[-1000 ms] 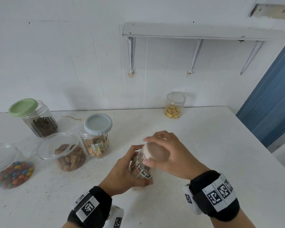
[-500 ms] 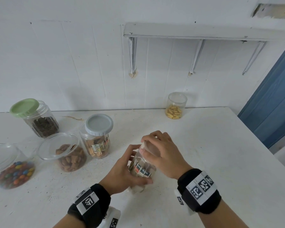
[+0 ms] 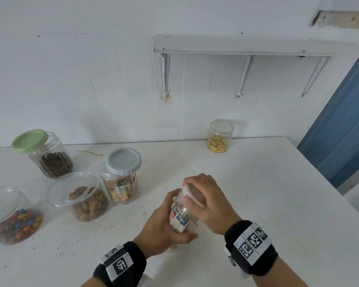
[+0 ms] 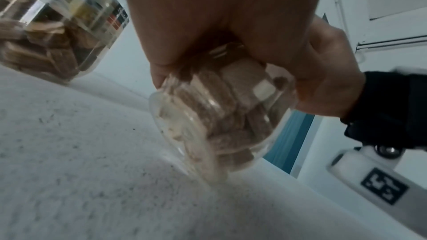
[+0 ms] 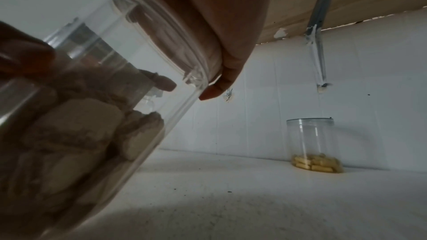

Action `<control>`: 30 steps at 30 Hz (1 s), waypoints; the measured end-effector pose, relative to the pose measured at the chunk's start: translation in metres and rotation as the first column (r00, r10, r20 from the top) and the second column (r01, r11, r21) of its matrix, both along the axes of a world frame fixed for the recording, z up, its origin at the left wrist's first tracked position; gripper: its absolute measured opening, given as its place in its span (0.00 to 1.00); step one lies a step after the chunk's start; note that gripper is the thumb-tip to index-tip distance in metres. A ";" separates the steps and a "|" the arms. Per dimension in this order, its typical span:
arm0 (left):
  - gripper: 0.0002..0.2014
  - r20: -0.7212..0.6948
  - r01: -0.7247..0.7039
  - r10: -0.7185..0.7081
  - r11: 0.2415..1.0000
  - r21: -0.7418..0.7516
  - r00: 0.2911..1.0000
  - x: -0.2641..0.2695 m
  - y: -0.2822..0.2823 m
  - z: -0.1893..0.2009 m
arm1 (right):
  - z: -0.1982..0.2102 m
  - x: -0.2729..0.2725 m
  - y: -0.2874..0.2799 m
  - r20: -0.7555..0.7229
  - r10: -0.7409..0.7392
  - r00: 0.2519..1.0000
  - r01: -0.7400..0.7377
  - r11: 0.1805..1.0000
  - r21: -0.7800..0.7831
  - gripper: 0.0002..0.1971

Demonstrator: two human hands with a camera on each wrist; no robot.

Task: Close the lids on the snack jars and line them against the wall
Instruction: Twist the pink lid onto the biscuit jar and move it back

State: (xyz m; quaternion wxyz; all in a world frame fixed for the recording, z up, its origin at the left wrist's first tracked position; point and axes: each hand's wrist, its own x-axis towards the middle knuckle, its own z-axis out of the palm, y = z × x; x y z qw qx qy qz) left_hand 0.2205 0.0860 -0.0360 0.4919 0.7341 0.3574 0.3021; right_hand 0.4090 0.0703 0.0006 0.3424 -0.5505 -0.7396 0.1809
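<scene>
A clear snack jar [image 3: 179, 218] of wrapped biscuits stands tilted near the table's front middle, only its lower edge on the white table [image 3: 257, 193]. My left hand [image 3: 164, 226] wraps round its body [image 4: 219, 121]. My right hand [image 3: 205, 195] grips the pale lid [image 3: 192, 195] on its mouth, fingers curled over the rim [image 5: 184, 46]. Against the wall stands a lidded jar of yellow snacks [image 3: 219, 136], also the yellow-snack jar [image 5: 314, 145] in the right wrist view.
At the left stand several more jars: a green-lidded one [image 3: 44, 154], a grey-lidded one [image 3: 121, 175], one of brown snacks [image 3: 85, 195] and one of coloured candies [image 3: 10, 216], both under loose clear lids. A wall shelf [image 3: 247, 46] hangs above. The table's right edge [image 3: 319, 172] borders a blue door.
My right hand has turned on the lid, its wrist swinging left and nearer me. The jar has tipped more, and the left hand keeps its hold.
</scene>
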 end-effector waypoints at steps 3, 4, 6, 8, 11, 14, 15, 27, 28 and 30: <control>0.47 -0.004 -0.045 0.045 0.998 0.036 0.999 0.001 -0.004 -0.005 | 0.001 -0.001 0.000 0.030 0.000 1.000 0.001 1.000 -0.016 0.17; 0.47 -0.007 -0.063 0.064 0.997 0.044 0.998 0.002 -0.005 -0.007 | 0.002 -0.002 0.001 0.037 -0.002 0.999 0.002 1.000 -0.019 0.17; 0.47 -0.012 -0.100 0.101 0.994 0.051 0.995 0.002 -0.006 -0.008 | 0.004 -0.004 0.003 0.040 -0.008 0.999 0.009 0.999 -0.031 0.17; 0.48 -0.020 -0.129 0.131 0.990 0.057 0.991 0.002 -0.007 -0.008 | 0.006 -0.007 0.006 0.040 -0.017 0.999 0.019 0.999 -0.042 0.17; 0.48 -0.023 -0.139 0.140 0.988 0.062 0.990 0.002 -0.005 -0.008 | 0.007 -0.010 0.008 0.053 -0.032 0.998 0.034 0.999 -0.040 0.17; 0.49 -0.011 -0.141 0.141 0.989 0.048 0.990 0.001 -0.004 -0.008 | 0.008 -0.013 0.009 0.048 -0.043 0.998 0.045 0.998 -0.039 0.18; 0.49 -0.003 -0.142 0.142 0.989 0.044 0.990 0.001 -0.004 -0.009 | 0.009 -0.014 0.009 0.048 -0.047 0.998 0.049 0.998 -0.039 0.18; 0.50 -0.031 -0.059 0.060 0.998 0.015 0.998 -0.015 0.014 -0.003 | -0.005 -0.016 0.008 -0.440 -0.052 0.897 0.024 0.997 -0.068 0.29; 0.50 0.006 -0.098 0.099 0.995 -0.012 0.995 -0.016 0.015 -0.005 | -0.010 -0.015 0.008 -0.464 -0.033 0.885 -0.016 0.995 -0.101 0.32; 0.49 0.073 -0.181 0.185 0.982 -0.048 0.980 -0.016 0.017 -0.010 | -0.019 -0.017 0.006 -0.457 -0.034 0.889 -0.054 0.982 -0.179 0.37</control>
